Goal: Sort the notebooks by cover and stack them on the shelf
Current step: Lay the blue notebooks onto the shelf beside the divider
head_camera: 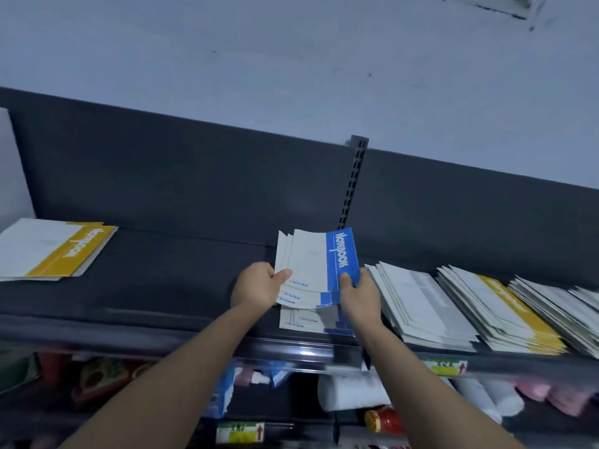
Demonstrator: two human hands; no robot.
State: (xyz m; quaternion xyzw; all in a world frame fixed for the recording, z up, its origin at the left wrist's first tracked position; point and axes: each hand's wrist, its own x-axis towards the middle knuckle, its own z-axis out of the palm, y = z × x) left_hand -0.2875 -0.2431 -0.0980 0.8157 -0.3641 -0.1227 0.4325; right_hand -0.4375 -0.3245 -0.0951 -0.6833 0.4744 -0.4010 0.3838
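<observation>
White rolls, a red jar and pink packets fill the lower tier.

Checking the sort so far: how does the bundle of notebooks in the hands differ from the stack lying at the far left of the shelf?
The held bundle has a blue band; the left stack has a yellow one. The bundle is gripped by the left hand and right hand and fanned unevenly; the left stack lies flat on the shelf, untouched and fairly squared. Both show white covers with "Notebook" on the band.
</observation>
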